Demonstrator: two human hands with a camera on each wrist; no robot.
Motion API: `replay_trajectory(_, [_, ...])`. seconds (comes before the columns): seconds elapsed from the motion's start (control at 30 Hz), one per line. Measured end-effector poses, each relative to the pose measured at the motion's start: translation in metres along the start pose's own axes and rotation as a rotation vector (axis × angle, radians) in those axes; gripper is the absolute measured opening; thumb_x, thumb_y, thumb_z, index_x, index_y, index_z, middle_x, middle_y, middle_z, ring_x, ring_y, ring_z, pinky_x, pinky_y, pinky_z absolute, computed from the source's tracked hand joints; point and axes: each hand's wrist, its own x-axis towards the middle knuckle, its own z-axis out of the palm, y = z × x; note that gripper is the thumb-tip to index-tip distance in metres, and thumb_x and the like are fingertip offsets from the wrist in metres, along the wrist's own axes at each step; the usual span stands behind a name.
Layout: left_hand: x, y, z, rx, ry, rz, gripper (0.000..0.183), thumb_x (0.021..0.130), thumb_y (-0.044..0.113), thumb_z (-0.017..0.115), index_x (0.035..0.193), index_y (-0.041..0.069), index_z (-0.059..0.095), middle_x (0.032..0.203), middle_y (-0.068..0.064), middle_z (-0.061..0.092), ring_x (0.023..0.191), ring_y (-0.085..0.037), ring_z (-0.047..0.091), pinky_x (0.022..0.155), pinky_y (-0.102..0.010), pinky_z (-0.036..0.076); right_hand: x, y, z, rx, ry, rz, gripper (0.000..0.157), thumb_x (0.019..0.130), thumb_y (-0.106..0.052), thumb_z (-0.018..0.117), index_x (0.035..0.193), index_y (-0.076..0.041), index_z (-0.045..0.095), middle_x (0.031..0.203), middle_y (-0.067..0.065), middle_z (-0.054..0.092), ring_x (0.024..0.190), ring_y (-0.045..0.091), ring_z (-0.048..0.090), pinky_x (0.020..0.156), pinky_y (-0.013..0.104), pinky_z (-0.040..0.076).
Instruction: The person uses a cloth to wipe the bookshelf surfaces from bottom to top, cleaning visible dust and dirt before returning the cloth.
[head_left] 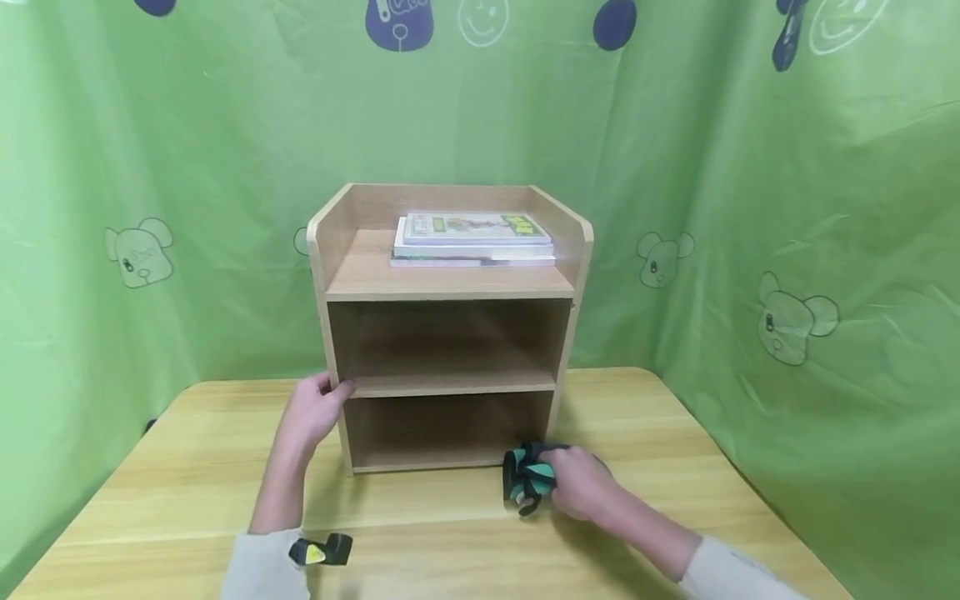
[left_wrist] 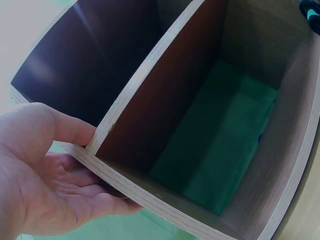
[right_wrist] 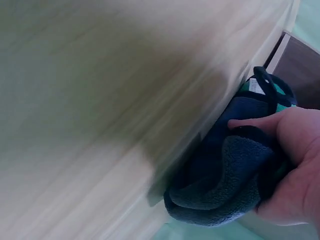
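A small wooden shelf unit [head_left: 450, 390] stands on the table with its open front toward me. My left hand [head_left: 313, 408] grips its left side panel. In the left wrist view the thumb lies at the end of the middle shelf board [left_wrist: 135, 82], and the fingers are round the outside of the panel. My right hand [head_left: 581, 483] holds a bunched dark blue and green cloth [right_wrist: 220, 165] at the unit's lower right front corner. A loop and a white label show on the cloth in the right wrist view; some fingers are hidden behind it.
A short stack of books [head_left: 474, 237] lies on the unit's top board. The pale wooden table [head_left: 435, 550] runs out to both sides. Green curtains [head_left: 240, 150] with cartoon prints hang behind and at the sides.
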Motion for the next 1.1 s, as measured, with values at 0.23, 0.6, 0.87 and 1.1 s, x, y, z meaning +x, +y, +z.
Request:
replay_trajectory(0.23, [0.0, -0.001, -0.002, 0.001, -0.006, -0.001, 0.034, 0.095, 0.024, 0.054, 0.115, -0.002, 0.062, 0.118, -0.024, 0.061, 0.112, -0.037, 0.053, 0.095, -0.054, 0.04, 0.01, 0.005, 0.004, -0.05, 0.013, -0.026, 0.036, 0.057, 0.008, 0.06, 0.088, -0.007, 0.071, 0.075, 0.003, 0.066, 0.063, 0.015, 0.055, 0.056, 0.032, 0.049])
replay_trajectory(0.6, [0.0, 0.0, -0.002, -0.012, -0.025, -0.011, 0.039, 0.095, 0.026, 0.053, 0.123, -0.001, 0.058, 0.128, -0.024, 0.056, 0.119, -0.038, 0.05, 0.099, -0.054, 0.039, 0.009, 0.011, 0.01, -0.121, 0.079, -0.013, 0.056, 0.062, 0.008, 0.063, 0.117, 0.003, 0.056, 0.061, 0.002, 0.053, 0.05, 0.014, 0.048, 0.042, 0.024, 0.041])
replay_trajectory(0.87, [0.001, 0.0, -0.002, -0.004, -0.018, 0.017, 0.036, 0.096, 0.024, 0.051, 0.121, -0.001, 0.06, 0.125, -0.022, 0.058, 0.116, -0.034, 0.052, 0.097, -0.052, 0.041, 0.011, 0.019, 0.008, -0.132, 0.121, 0.022, 0.053, 0.062, 0.007, 0.066, 0.114, 0.0, 0.059, 0.07, 0.007, 0.06, 0.056, 0.019, 0.055, 0.046, 0.028, 0.047])
replay_trajectory(1.1, [-0.001, 0.0, -0.002, -0.031, -0.027, -0.003, 0.039, 0.096, 0.024, 0.052, 0.124, -0.002, 0.058, 0.129, -0.025, 0.055, 0.122, -0.039, 0.049, 0.1, -0.054, 0.037, 0.014, 0.026, 0.013, -0.094, 0.23, -0.053, 0.04, 0.054, 0.01, 0.064, 0.091, -0.005, 0.067, 0.081, 0.01, 0.063, 0.074, 0.026, 0.059, 0.07, 0.041, 0.052])
